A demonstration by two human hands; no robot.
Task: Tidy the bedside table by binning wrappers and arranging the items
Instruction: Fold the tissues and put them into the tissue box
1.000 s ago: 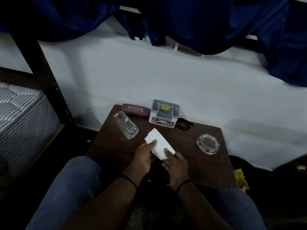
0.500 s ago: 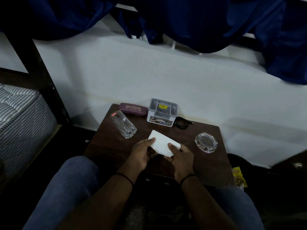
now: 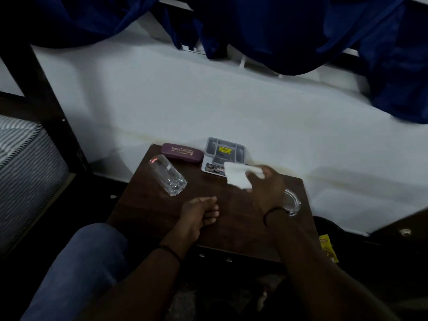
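My right hand [image 3: 266,188] grips a folded white tissue [image 3: 237,177] and holds it over the far right part of the dark wooden bedside table [image 3: 150,205], in front of a grey compartment box [image 3: 223,151]. My left hand [image 3: 200,212] rests on the table near its front edge, fingers loosely curled and holding nothing. A clear drinking glass [image 3: 168,174] lies on its side at the left. A maroon spectacle case [image 3: 181,152] sits at the back edge. A clear glass ashtray [image 3: 293,202] is partly hidden behind my right wrist.
The table stands against a white wall [image 3: 208,107], with blue curtains [image 3: 278,31] hanging above. A striped mattress [image 3: 25,170] and dark bed frame stand at the left. A yellow wrapper [image 3: 327,247] lies on the floor at the table's right front corner. My knees are below the table's front edge.
My right hand has carried the tissue away from the table's middle, up and to the right towards the grey box. My left hand has let go of it and dropped to the table.
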